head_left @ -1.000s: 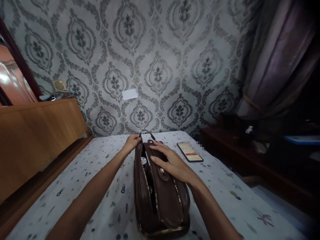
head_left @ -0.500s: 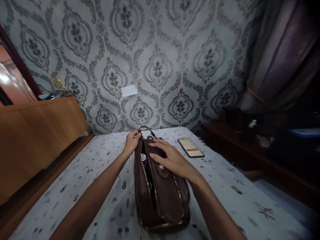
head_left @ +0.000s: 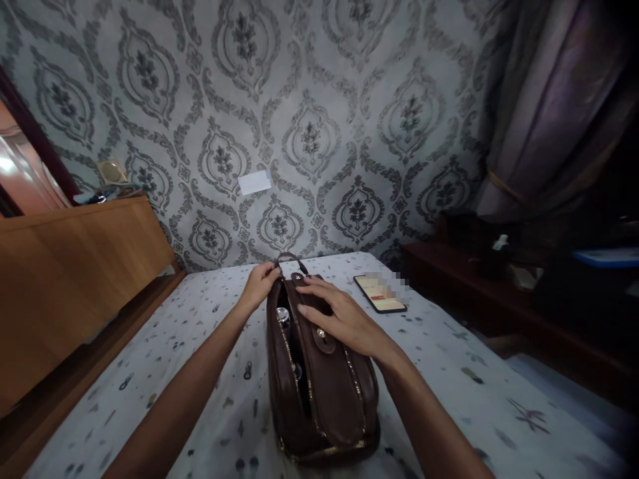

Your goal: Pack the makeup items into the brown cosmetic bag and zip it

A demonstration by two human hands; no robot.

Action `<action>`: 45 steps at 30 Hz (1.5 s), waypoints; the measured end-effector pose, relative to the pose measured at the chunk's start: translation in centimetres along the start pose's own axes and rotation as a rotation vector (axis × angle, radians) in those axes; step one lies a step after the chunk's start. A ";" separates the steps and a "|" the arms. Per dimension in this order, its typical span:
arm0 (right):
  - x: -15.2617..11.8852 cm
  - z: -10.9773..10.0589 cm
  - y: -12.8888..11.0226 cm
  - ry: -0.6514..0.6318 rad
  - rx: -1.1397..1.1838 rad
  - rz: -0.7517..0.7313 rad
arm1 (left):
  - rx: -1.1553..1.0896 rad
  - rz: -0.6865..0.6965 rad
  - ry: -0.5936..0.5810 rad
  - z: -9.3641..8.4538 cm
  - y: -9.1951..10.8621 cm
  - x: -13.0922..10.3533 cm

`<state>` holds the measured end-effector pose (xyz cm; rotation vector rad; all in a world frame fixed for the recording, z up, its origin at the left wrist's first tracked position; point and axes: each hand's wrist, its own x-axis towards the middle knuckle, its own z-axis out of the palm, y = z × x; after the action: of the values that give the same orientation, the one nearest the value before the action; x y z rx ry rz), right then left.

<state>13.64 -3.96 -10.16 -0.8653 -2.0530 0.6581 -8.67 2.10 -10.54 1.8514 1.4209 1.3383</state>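
Note:
A dark brown leather bag (head_left: 339, 399) with gold zippers lies on a white patterned sheet. Its left compartment is unzipped, and a shiny round item (head_left: 283, 317) shows inside the gap. At the bag's far left corner my left hand (head_left: 259, 283) is closed, its fingers pinching the bag's edge near the loop handle (head_left: 289, 255). My right hand (head_left: 342, 313) rests on top of the bag with its fingers spread, just beyond the metal stud (head_left: 321, 332) of the strap.
A lit phone (head_left: 379, 295) lies on the bed (head_left: 200, 346) right of the bag. Wooden furniture (head_left: 84, 266) stands at the left, a dark red surface (head_left: 449, 276) with items at the right. Patterned wallpaper rises behind, beside a curtain (head_left: 549, 113).
The view has shifted slightly. Both hands keep nearly the same places on the bag, and its opening looks unchanged.

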 end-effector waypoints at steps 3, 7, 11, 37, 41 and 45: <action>-0.2 -0.1 0.2 0.109 0.068 -0.006 | -0.022 -0.057 -0.051 -0.2 0.3 0.7; -0.7 -0.1 1.5 0.323 0.160 0.074 | -0.058 -0.133 -0.129 -0.3 1.4 1.7; -1.5 0.2 2.8 0.366 0.264 0.137 | -0.061 -0.185 -0.247 0.2 3.1 3.0; -2.3 0.3 2.8 0.225 0.253 0.029 | 0.051 0.032 -0.193 3.6 2.9 4.0; -2.3 0.3 2.7 0.222 0.254 0.026 | 0.021 0.061 -0.193 3.3 3.6 3.3; -2.3 0.2 2.9 0.223 0.252 0.026 | 0.002 0.067 -0.213 3.0 3.9 3.1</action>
<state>15.49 -3.93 -13.31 -0.7813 -1.7203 0.7789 -4.18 4.12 -7.43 1.9922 1.2614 1.1310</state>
